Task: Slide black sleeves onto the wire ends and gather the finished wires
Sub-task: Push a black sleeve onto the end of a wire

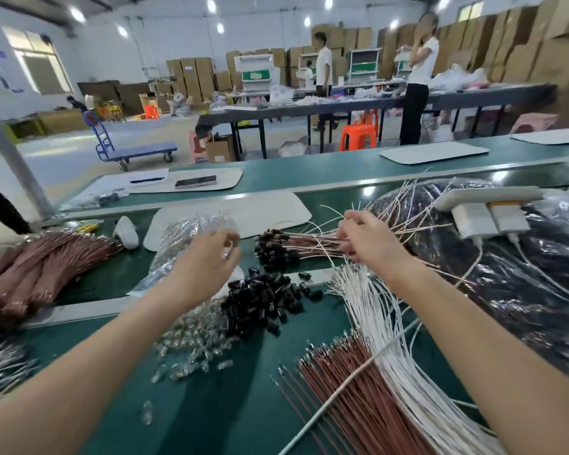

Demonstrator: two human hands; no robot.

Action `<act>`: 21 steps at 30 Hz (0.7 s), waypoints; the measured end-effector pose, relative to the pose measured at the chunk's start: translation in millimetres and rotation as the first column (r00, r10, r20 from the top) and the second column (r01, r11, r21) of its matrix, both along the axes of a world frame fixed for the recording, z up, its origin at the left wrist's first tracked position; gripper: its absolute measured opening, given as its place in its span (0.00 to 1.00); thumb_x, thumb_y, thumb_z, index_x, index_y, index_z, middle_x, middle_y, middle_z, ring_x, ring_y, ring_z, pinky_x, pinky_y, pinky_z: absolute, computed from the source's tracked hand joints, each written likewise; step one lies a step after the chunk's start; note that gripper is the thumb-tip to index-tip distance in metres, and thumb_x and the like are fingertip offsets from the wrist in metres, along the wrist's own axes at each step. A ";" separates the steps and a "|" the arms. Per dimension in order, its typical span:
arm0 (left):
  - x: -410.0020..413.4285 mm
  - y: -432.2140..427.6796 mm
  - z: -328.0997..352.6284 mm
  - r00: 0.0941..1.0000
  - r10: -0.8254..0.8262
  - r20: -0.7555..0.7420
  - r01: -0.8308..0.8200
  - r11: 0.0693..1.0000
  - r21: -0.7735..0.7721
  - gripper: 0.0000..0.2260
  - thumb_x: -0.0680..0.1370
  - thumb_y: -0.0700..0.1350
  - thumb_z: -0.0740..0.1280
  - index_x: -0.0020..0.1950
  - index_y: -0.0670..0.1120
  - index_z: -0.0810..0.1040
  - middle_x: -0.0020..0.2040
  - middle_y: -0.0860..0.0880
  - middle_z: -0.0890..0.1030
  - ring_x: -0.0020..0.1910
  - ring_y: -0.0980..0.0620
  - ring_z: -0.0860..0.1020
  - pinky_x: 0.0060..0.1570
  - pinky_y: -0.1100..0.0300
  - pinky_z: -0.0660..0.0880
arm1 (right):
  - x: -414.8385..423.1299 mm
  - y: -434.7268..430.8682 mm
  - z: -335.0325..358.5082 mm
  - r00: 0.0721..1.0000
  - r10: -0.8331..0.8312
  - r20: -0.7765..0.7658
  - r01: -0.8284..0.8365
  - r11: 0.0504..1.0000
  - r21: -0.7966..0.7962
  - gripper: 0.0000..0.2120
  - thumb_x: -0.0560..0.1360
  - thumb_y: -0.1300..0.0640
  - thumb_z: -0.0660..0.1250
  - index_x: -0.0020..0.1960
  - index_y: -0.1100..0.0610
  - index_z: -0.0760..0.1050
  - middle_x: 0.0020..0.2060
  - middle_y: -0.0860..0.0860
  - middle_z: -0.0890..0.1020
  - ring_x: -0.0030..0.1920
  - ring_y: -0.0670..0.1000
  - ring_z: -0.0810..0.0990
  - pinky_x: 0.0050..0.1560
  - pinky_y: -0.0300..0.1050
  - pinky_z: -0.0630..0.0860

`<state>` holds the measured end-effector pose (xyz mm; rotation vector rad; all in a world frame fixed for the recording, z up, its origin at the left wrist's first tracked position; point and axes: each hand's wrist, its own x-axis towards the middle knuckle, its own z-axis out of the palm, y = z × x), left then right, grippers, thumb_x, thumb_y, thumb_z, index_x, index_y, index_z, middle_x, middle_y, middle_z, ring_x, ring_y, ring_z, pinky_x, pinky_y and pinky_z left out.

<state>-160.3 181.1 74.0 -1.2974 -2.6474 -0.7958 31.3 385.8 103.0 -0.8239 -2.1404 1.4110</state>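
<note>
The gathering step looks to be in hand. The right hand [365, 238] grips the finished wires [309, 244] part-way along. Their sleeved black ends [271, 249] point left and lie just above the surface [211, 405], while the bare tails fan out up and to the right. The left hand [211, 254] hovers near those ends with its fingers loosely curled. It is blurred, so I cannot tell whether it pinches a sleeve or nothing.

The loose sleeves [263, 297] lie heaped between the two forearms, just below the sleeved ends. The white wires [391, 339] and brown wires [352, 395] wait unsleeved under the right forearm.

The next move probably calls for the left hand to square up the black ends, or to pick one sleeve from the heap and bring it to a fresh wire tip. That needs a fine pinch and a straight push along the wire.

Clear bulbs [191, 339] are spilled beside the sleeves, touching the heap's left edge, and could get picked up by mistake. A clear bag [184, 244] lies under the left hand. A black sack [506, 290] with a charger [486, 218] on it crowds the right side, and the fanned tails lie over it and could snag there. Brown bundles [37, 267] lie far left, well apart.
</note>
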 end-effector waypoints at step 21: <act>113.3 -108.3 -77.5 0.962 0.264 0.065 -0.232 0.923 -0.308 0.32 0.83 0.66 0.46 0.83 0.52 0.46 0.83 0.45 0.43 0.82 0.44 0.40 0.79 0.45 0.40 | 62.5 -142.9 -72.4 0.838 -0.152 0.523 -0.192 0.815 0.546 0.27 0.84 0.47 0.52 0.81 0.51 0.52 0.80 0.57 0.54 0.80 0.57 0.51 0.80 0.58 0.48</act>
